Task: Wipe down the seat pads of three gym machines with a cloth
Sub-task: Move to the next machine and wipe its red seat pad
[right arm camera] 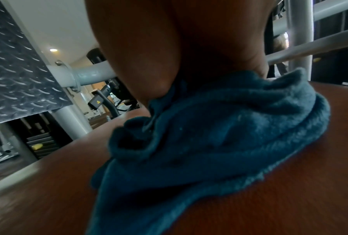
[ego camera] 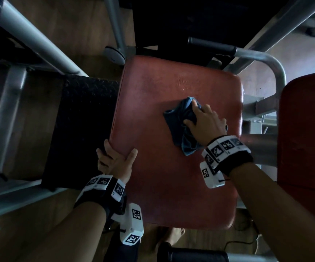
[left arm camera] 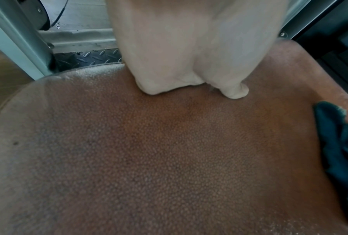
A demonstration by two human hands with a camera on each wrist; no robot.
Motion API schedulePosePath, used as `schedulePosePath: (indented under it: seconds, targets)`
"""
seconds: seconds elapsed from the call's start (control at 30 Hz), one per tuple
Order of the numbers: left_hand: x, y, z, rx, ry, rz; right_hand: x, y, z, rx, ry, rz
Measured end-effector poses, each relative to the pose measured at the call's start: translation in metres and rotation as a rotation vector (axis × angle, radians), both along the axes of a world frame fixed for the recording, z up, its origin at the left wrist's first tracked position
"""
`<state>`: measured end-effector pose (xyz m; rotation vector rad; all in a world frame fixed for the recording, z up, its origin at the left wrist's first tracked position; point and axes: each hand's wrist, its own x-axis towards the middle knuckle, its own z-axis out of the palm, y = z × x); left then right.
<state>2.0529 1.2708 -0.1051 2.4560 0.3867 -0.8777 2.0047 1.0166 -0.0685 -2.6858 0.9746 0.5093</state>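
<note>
A worn red seat pad (ego camera: 152, 103) fills the middle of the head view. A crumpled blue cloth (ego camera: 179, 120) lies on its right half, and my right hand (ego camera: 200, 118) presses on it with fingers curled into the folds. In the right wrist view the cloth (right arm camera: 219, 135) bunches under the palm (right arm camera: 169, 47) on the pad (right arm camera: 289, 206). My left hand (ego camera: 115, 159) grips the pad's left edge, thumb on top, fingers wrapped under. The left wrist view shows the thumb (left arm camera: 235, 92) on the pad (left arm camera: 148, 159) and the cloth (left arm camera: 337, 143) at the right.
Grey steel frame tubes (ego camera: 39, 40) run on the left, and a curved bar with a black grip (ego camera: 211, 45) stands behind the pad. A black tread plate (ego camera: 81, 120) lies left of the seat. Another red pad (ego camera: 308, 138) is on the right. The floor is wood.
</note>
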Motion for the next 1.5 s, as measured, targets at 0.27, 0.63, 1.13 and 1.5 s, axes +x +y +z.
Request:
schedulePosePath:
  seconds: [0.27, 0.63, 1.13, 1.5]
  targets:
    - [0.000, -0.003, 0.002, 0.024, -0.019, -0.002, -0.008, 0.000, 0.000, 0.056, -0.072, -0.013]
    - [-0.002, -0.002, 0.003, 0.063, -0.001, -0.035, -0.001, -0.021, -0.025, 0.002, -0.077, 0.316]
    - [0.001, 0.001, 0.010, 0.017, 0.052, -0.042, 0.114, -0.099, -0.020, 0.057, -0.086, 0.067]
    - [-0.001, 0.000, 0.011, 0.040, 0.036, -0.051, 0.069, -0.173, -0.018, 0.120, -0.043, -0.284]
